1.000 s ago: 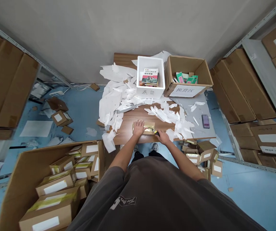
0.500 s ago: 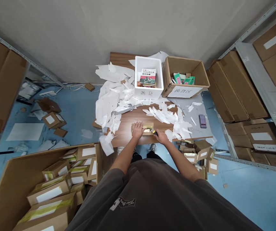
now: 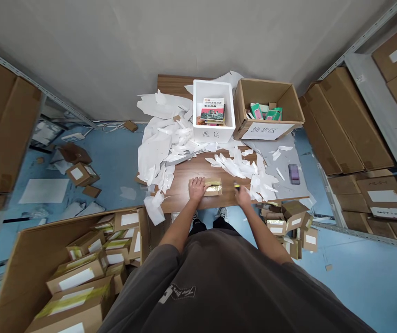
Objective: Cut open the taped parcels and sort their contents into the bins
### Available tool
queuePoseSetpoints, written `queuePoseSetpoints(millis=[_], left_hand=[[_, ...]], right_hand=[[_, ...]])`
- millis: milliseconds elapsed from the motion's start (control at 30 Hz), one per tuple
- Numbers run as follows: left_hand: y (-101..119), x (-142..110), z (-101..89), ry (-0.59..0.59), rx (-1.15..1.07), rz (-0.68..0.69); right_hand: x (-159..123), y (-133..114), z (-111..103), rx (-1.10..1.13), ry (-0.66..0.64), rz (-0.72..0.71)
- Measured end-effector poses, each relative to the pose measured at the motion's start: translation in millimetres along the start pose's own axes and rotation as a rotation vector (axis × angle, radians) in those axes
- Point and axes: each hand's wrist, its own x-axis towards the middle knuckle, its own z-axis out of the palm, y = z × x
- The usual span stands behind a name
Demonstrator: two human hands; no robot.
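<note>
A small cardboard box [image 3: 213, 188] with shiny tape along it lies near the front edge of the brown table [image 3: 184, 173]. My left hand [image 3: 197, 188] is closed over its left end, holding it against the tabletop. To the right of the box, and apart from it, my right hand [image 3: 242, 196] is wrapped round a yellow and black utility knife [image 3: 237, 186]; the blade is too small to make out. Torn white paper [image 3: 233, 165] lies just beyond the hands.
At the back stand a white foam box [image 3: 214, 134] holding books and a labelled carton [image 3: 268, 131] with green packages. A large carton [image 3: 6, 268] of parcels is at lower left. More boxes [image 3: 288, 222] lie on the floor at right. Shelves of cartons [image 3: 354, 125] flank the table.
My right hand with the utility knife has moved right, off the small box. My left hand stays on the box. The view has shifted slightly.
</note>
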Motion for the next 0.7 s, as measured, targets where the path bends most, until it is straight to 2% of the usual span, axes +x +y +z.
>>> queuePoseSetpoints(millis=[33,67,133,167,233,300,400,467,567,633,700], left_hand=[[0.6,-1.6,-1.1,0.003,-0.008,-0.002],[1.4,-3.0,-2.2,0.005,-0.019,-0.005],[4.0,-4.5,-4.6,0.004,-0.051,-0.021],[5.8,-4.5,-5.8,0.000,-0.072,-0.033],[10.7,-3.6,-8.1,-0.014,-0.120,-0.068],[17.3,-4.0,-9.8,-0.020,-0.156,-0.135],[30.8,-13.4,-9.3,-0.009,-0.158,-0.263],[41.6,-26.2,-5.9,-0.005,-0.144,-0.327],[57.4,-47.7,2.7,-0.057,-0.154,-0.419],[63.2,-57.4,7.9,-0.106,-0.189,-0.468],[62.3,-61.1,10.3,-0.130,-0.243,-0.499]], right_hand=[[2.4,18.6,-4.7,0.041,0.046,0.084],[4.6,35.5,-8.1,0.082,0.084,0.093],[7.5,55.7,-7.2,0.218,0.080,0.012],[7.9,56.2,-2.0,0.323,0.059,-0.024],[6.7,37.7,17.5,0.573,0.003,-0.062],[4.5,2.1,42.1,0.751,-0.040,-0.078],[7.1,-50.0,65.6,0.803,-0.046,0.011],[17.6,-69.9,64.1,0.752,0.000,0.090],[44.8,-78.9,43.4,0.686,0.083,0.134],[60.9,-76.8,27.8,0.722,0.098,0.094],[66.8,-70.2,16.9,0.836,0.058,0.006]])
